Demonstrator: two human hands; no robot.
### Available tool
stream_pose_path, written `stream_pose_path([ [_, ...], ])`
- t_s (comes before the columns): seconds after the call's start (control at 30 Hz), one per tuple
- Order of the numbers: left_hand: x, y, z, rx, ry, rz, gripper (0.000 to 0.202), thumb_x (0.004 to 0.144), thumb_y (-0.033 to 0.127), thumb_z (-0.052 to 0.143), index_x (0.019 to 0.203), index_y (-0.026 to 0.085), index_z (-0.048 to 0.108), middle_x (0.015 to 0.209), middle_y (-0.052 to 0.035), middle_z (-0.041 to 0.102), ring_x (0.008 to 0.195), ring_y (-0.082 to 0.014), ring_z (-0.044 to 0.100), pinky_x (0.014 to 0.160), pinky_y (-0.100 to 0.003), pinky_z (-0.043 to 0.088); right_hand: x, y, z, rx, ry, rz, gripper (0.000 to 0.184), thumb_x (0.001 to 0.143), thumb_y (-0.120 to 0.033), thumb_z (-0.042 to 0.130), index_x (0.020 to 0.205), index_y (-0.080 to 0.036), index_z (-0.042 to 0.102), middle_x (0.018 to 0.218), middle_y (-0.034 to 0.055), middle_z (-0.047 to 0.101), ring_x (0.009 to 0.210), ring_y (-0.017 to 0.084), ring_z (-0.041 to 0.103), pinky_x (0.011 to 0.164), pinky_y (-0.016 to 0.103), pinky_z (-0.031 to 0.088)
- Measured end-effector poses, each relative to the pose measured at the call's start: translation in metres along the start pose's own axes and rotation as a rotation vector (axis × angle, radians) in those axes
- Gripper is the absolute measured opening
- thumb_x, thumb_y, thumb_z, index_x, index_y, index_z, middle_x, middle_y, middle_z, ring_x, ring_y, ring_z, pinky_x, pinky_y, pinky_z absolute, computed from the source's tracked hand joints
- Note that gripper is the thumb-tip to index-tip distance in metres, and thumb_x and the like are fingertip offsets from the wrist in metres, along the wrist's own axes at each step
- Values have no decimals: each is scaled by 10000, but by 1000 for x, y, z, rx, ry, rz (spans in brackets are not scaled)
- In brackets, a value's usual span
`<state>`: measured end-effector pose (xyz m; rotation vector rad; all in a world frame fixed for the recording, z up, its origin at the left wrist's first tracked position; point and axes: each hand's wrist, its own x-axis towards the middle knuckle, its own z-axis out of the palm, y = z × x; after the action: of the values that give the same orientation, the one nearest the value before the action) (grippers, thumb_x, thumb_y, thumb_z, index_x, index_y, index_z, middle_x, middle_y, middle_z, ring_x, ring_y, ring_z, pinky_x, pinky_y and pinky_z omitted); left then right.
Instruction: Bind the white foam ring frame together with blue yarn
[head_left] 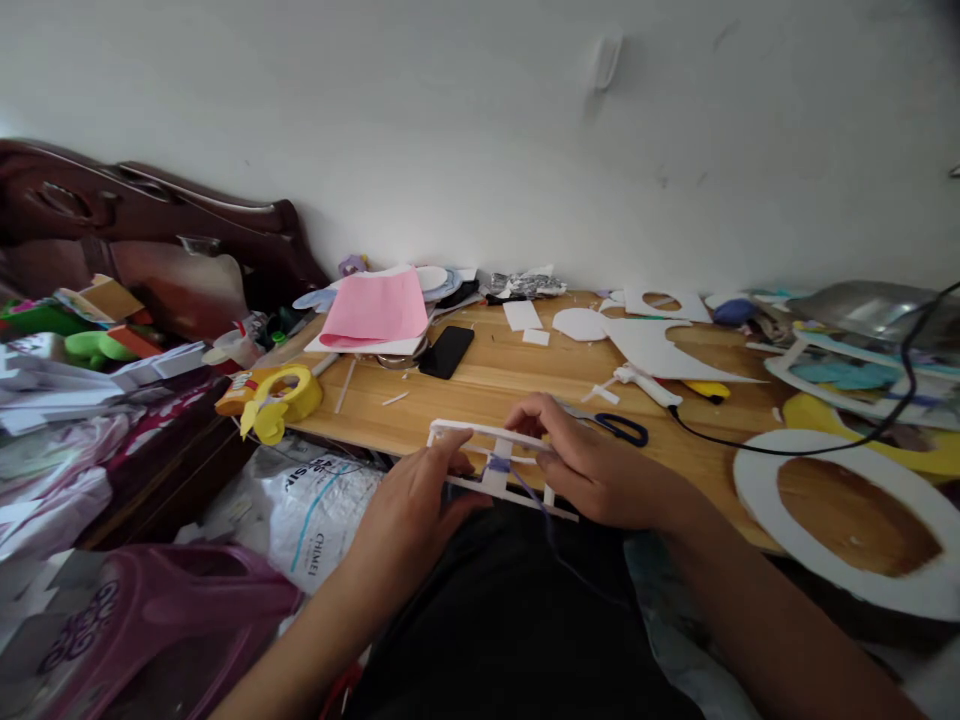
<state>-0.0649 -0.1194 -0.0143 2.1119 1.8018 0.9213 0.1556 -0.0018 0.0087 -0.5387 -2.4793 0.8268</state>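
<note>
Between my hands, just over the near edge of the table, is a white foam-board frame point(496, 478) with a crosspiece in its middle. Purple yarn point(498, 464) is wound around the crosspiece, and its loose end trails down to the right over my dark clothing. My left hand point(420, 490) grips the frame's left end, thumb below and fingers on top. At the right end, my right hand point(577, 465) has its fingers bent over the upper bar. Blue-handled scissors point(621, 429) lie just past my right hand, their blades partly hidden.
A white glue gun point(646, 384) with a black cable lies right of centre. A black phone point(447, 352), pink sheet point(379, 305) and yellow tape roll point(294, 392) are at left. A large white ring point(765, 480) overhangs the table point(495, 385) at right. White board pieces lie behind.
</note>
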Motion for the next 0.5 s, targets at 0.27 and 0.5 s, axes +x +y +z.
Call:
stream_pose_path([
  [0.27,-5,-7,4,-18,-16,158,310,928,286,686,1215,225,583,996,-32,715,897,-175,693,804,-276,550,-36,-42,15,-116,213,226,102,982,-301,586,981,-220,647,943,42,657,903,205,622,790,350,478],
  [0.5,-3,-6,4,-35,64,366,245,901,389,700,964,157,655,754,-21,671,686,-155,627,618,-244,480,-43,-34,12,101,158,201,140,983,-211,595,961,-280,714,923,-11,635,852,128,617,755,264,486],
])
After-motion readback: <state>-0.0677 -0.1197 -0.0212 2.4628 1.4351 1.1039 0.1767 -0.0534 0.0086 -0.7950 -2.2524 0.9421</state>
